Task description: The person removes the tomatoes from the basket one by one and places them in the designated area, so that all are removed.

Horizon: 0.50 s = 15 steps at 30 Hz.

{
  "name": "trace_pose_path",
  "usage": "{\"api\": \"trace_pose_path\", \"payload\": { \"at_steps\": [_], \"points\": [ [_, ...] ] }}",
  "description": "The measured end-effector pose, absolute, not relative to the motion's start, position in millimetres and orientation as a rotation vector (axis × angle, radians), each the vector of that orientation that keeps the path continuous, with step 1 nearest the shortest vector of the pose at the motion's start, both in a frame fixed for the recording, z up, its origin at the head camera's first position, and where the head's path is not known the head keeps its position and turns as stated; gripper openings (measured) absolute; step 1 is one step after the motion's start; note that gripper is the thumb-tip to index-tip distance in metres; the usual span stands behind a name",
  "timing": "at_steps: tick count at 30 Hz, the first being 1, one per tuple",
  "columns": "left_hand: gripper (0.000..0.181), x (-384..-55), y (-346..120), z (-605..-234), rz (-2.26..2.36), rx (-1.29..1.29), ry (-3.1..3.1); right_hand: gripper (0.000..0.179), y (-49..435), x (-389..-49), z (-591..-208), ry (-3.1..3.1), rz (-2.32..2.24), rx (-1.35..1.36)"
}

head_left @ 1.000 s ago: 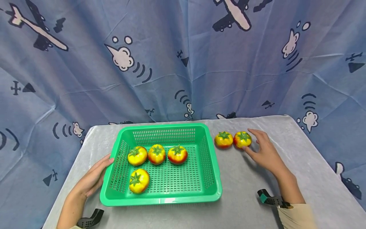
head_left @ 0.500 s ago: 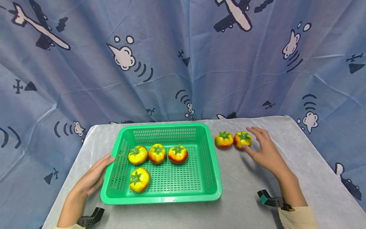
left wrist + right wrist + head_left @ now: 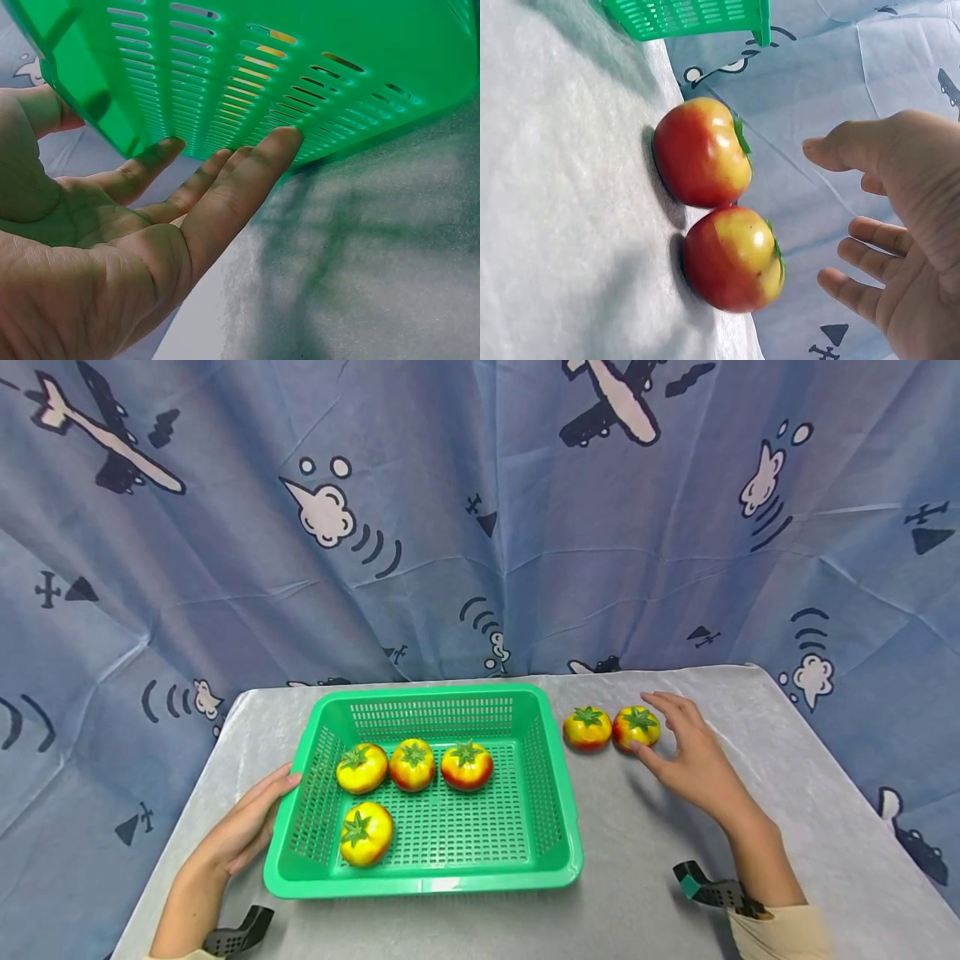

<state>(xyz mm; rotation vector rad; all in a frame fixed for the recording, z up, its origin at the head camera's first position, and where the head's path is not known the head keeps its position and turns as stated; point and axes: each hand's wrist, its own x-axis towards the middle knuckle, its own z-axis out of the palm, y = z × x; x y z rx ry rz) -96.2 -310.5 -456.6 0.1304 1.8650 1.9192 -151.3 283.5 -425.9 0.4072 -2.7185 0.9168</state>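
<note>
Currently, the left grip [image 3: 242,828] holds the basket rim [image 3: 282,843]; the right grip [image 3: 693,766], spread, leaves free room beside two tomatoes [image 3: 587,729].

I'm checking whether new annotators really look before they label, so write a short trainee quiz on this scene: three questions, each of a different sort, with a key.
1. Count: how many tomato-like fruits lie inside the green basket?

2. True or false: in the right wrist view, a gap shows between the right hand and the two fruits outside the basket.

3. Multiple choice: what is the left hand holding?
a) nothing
b) a fruit
c) the side of the basket

Key:
1. Four.
2. True; background shows between the fingers and both fruits.
3. c; it holds the basket's left side.
</note>
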Motion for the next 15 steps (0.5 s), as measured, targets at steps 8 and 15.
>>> {"api": "trace_pose_path", "payload": {
  "at_steps": [8, 15],
  "points": [
    [0.071, -95.4, -311.0, -457.5, 1.913, 0.113, 1.877, 0.078, 273.4, -147.5, -421.0, -2.749, 0.966, 0.405],
    [0.071, -95.9, -311.1, -458.3, 1.913, 0.117, 1.876, 0.075, 269.1, -145.9, -419.2, -2.740, 0.978, 0.422]
  ]
}}
